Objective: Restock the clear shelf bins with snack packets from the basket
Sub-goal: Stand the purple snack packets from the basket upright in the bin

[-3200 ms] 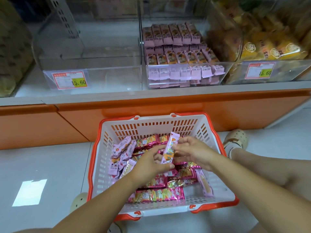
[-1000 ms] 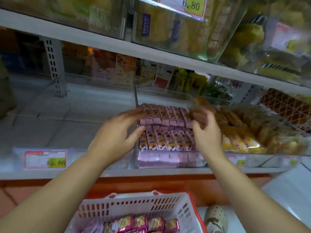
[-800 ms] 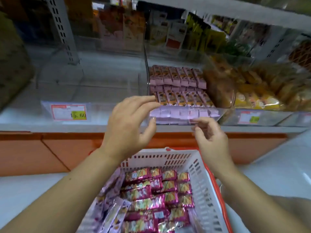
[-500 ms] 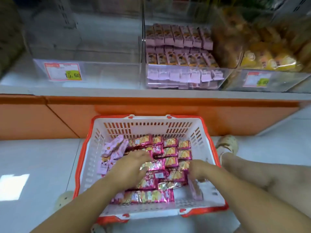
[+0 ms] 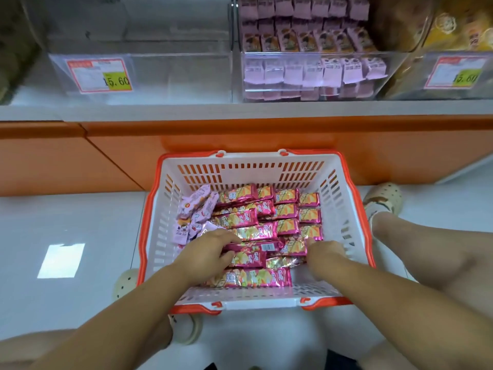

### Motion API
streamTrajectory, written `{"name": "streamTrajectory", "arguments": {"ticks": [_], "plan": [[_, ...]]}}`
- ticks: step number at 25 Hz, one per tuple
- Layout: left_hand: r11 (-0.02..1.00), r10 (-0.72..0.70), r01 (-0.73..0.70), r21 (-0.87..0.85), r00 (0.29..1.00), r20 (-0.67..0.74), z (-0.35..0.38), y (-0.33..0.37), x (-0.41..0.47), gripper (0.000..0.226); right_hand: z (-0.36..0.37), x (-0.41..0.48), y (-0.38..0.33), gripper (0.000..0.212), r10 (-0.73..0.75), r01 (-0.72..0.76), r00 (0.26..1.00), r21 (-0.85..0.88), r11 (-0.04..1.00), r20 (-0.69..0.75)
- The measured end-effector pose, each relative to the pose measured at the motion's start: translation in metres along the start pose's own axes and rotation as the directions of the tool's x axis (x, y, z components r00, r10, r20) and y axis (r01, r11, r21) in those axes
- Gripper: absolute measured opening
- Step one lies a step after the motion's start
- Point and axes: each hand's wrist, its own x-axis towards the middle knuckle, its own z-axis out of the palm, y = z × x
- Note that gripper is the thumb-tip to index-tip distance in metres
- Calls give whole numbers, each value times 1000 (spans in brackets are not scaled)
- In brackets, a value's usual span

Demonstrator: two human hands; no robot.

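Just changed: a second ago both my hands were up at the middle bin (image 5: 306, 73), squaring its rows of pink packets. Since then they have come down and my view has dropped with them, so they are now inside the basket (image 5: 250, 169).
Left hand (image 5: 210, 252): palm down with the fingers spread loosely over the magenta packets (image 5: 256, 217), touching the top layer. Nothing is lifted.
Right hand (image 5: 324, 252): knuckles up at the right side of the pile, with the fingertips buried among the wrappers. I cannot tell whether it has hold of one.
What it means: I take it one placing round is finished and the next pick is starting. The basket is well stocked, so plenty of the job remains.
Task's things: the magenta packets lie in rough rows across the basket floor, and a small heap of lilac packets (image 5: 194, 212) sits against its left wall.
Likely target: the left bin (image 5: 173, 73), with the price tag (image 5: 100, 76) on its front. That is my guess only.
Surface: the basket stands on a pale glossy floor (image 5: 80, 217), just in front of the orange shelf base (image 5: 266, 134). A bright patch of light (image 5: 60, 260) lies to its left.
Room: a shop aisle. The right bin (image 5: 458, 73) holds yellow-wrapped snacks, and a cream clog (image 5: 384, 198) rests beside the basket's right rim.
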Motion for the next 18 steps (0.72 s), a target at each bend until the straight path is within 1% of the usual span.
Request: {"name": "streamTrajectory", "arguments": {"ticks": [1, 2, 3, 4, 5, 6, 7, 8, 9, 10, 14, 16, 18], "plan": [[1000, -4, 4, -12, 1000, -8, -1, 1, 1, 34, -14, -10, 3, 55, -43, 43, 999, -31, 999, 5], [1000, -6, 6, -19, 1000, -10, -2, 2, 2, 36, -27, -22, 11, 32, -113, 113, 994, 0, 994, -6], [1000, -4, 4, -22, 1000, -6, -2, 5, 4, 37, -41, -32, 21, 14, -186, 191, 981, 128, 973, -48], [1000, -2, 2, -26, 1000, 3, -3, 10, 5, 39, -51, -41, 31, 12, -247, 259, 966, 328, 909, -81], [999, 0, 1, -40, 1000, 19, -3, 15, 7, 42, -59, -46, 39, 13, -302, 316, 946, 558, 768, -120], [998, 6, -4, -65, 999, 36, -3, 22, 8, 45, -64, -51, 45, 13, -346, 350, 923, 736, 579, -167], [996, 8, -3, -94, 999, 54, -3, 29, 10, 51, -66, -57, 48, 13, -375, 384, 898, 827, 410, -231], [993, 13, -4, -120, 998, 68, -4, 36, 10, 57, -67, -62, 49, 12, -386, 411, 875, 868, 278, -290], [989, 19, -7, -146, 997, 78, -4, 42, 10, 61, -66, -65, 47, 12, -389, 416, 863, 890, 187, -322], [985, 25, -11, -174, 997, 75, -6, 47, 10, 62, -66, -70, 45, 11, -393, 411, 856, 904, 119, -337], [960, 8, -15, -280, 1000, -24, -16, 56, 4, 49, -65, -71, 37, 15, -375, 371, 842, 921, -120, -388], [951, -11, -1, -308, 999, -39, -20, 57, 0, 46, -65, -67, 38, 19, -348, 342, 843, 908, -243, -410], [935, -32, 10, -354, 998, -59, -23, 57, -1, 43, -65, -65, 39, 17, -374, 324, 831, 906, -274, -411]]}}
